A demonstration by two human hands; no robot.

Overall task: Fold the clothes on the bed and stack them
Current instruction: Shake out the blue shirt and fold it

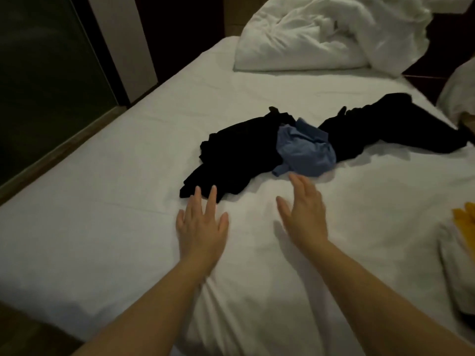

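A black garment, a blue garment and a second black garment lie crumpled in one strip in the middle of the bed, its long axis running from near left to far right. Nothing looks folded, so we judge this the first reach: our left hand and right hand are spread flat at the strip's near edge, grasping nothing. Next we must pinch one piece free and lay it flat.

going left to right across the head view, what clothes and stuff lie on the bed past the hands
left black garment → blue garment → right black garment → yellow item at the right edge
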